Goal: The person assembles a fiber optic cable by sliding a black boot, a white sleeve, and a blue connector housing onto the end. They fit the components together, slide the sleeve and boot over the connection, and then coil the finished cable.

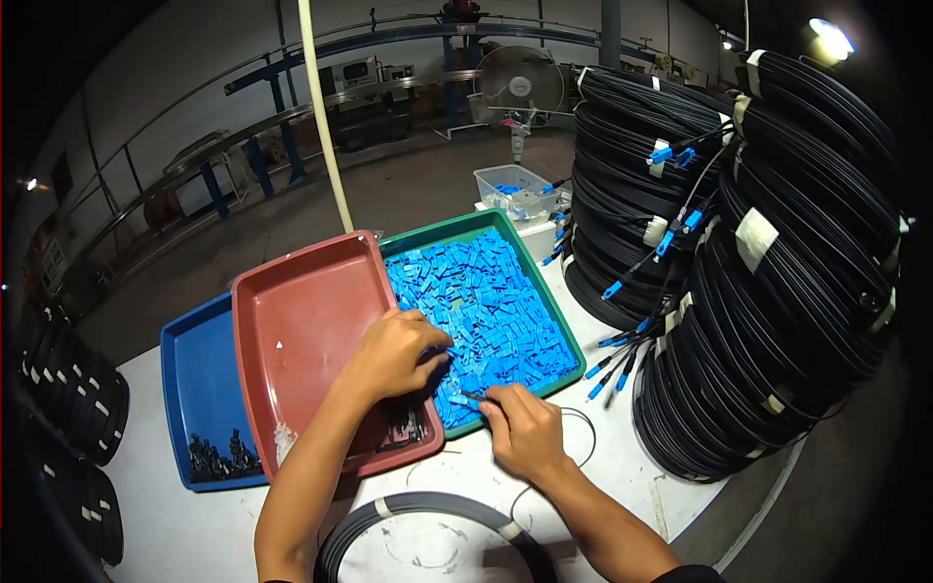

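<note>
My left hand point(397, 352) is over the right side of the red tray point(311, 311), its fingers curled at the edge of the green tray; what they hold, if anything, is hidden. My right hand point(520, 423) pinches a thin dark cable end at the front of the green tray point(554, 340). Many small blue connector pieces point(486, 311) fill that tray. From my right hand a thin cable point(594, 437) loops down toward a black cable coil point(437, 502) on the white table.
A blue tray point(199, 389) with black pieces stands at the left. Tall stacks of black cable coils point(777, 291) rise at the right, with blue-tipped ends hanging. A clear plastic box point(530, 204) sits behind the green tray. More coils point(78, 398) are far left; a pale pole point(324, 117) stands behind.
</note>
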